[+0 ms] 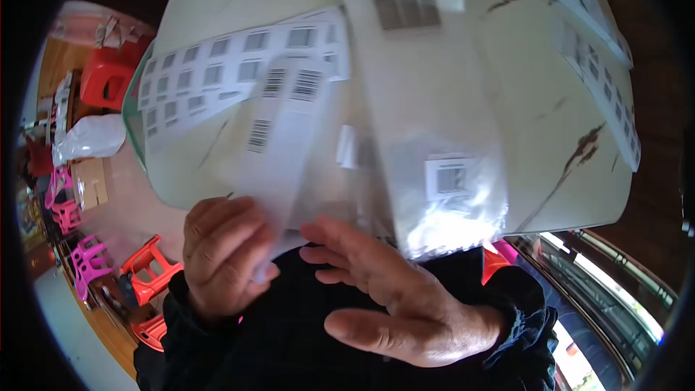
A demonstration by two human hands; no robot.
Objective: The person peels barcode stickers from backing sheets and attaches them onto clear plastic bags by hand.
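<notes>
My left hand [228, 253] is closed on the lower end of a white strip of barcode labels [286, 127], which stands up over the table and is partly blurred. A few printed barcodes show on its upper half. My right hand [405, 308] is open, fingers stretched toward the left hand and thumb apart, with nothing in it. Just beyond the right hand lies a clear plastic bag [441, 108] with a white barcode label [449, 177] near its shiny lower end. A small white slip [347, 146] is left of the bag.
Sheets of printed labels [217, 65] lie at the table's left. More label sheets [597, 76] lie along its right edge. The pale marbled table [550, 108] has rounded corners. Red and pink plastic stools [150, 266] and a white bag [93, 136] are on the floor at left.
</notes>
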